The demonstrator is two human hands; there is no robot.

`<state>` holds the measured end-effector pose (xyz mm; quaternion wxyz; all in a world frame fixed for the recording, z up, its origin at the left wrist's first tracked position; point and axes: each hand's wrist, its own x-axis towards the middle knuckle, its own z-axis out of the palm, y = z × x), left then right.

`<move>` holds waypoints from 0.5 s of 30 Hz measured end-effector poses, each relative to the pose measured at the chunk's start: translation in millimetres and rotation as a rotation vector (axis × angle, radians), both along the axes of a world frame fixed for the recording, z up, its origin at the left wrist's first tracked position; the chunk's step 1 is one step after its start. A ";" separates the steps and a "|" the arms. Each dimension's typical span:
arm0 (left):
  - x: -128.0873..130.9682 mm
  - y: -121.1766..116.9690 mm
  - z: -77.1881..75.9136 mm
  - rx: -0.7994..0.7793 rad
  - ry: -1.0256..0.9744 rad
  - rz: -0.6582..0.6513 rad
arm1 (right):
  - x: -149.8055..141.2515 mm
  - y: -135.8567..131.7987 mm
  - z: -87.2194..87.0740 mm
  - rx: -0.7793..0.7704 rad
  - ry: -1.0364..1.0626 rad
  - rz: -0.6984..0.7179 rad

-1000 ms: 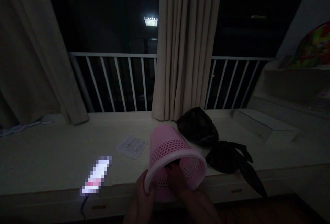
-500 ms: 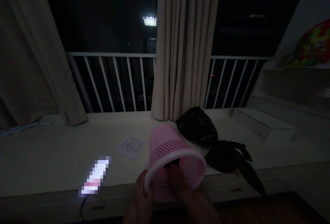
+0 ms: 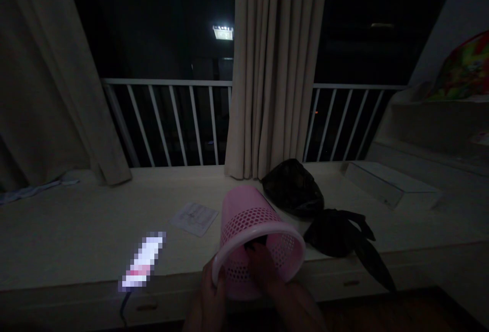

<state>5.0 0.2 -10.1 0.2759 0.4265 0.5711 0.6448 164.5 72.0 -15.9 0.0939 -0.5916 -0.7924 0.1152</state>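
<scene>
A pink plastic wastebasket (image 3: pixel 246 199) with a band of holes lies tilted at the front of the white counter, its mouth facing me. My left hand (image 3: pixel 214 286) is closed around the left side of its rim. My right hand (image 3: pixel 262 266) reaches inside the basket, fingers bent against something black (image 3: pixel 260 242). That black thing is mostly hidden, and the dark inside keeps me from naming it. Right of the basket sit a bunched black plastic bag (image 3: pixel 293 188) and a second black plastic bag (image 3: pixel 336 232), whose long end hangs over the counter edge.
Left of the basket, a sheet of paper (image 3: pixel 195 218) lies on the counter (image 3: pixel 91 220). A bright pixelated phone-like object (image 3: pixel 143 260) with a cable is nearer the front edge. A white box (image 3: pixel 393 182) stands at right. Behind are beige curtains (image 3: pixel 273 77) and a white railing (image 3: pixel 171 83).
The view has shifted very slightly. Both hands and the basket keep nearly the same positions, with the right hand still inside.
</scene>
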 end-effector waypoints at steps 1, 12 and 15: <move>-0.3 0.0 -0.4 -0.005 0.011 -0.001 | 0.1 0.3 -0.8 -0.001 0.000 -0.002; -4.2 -0.6 1.6 -0.036 0.054 -0.028 | -0.2 2.6 -8.5 0.007 0.016 -0.018; -8.5 0.7 -0.1 -0.033 0.086 -0.034 | 0.3 3.4 -10.3 0.013 0.021 -0.005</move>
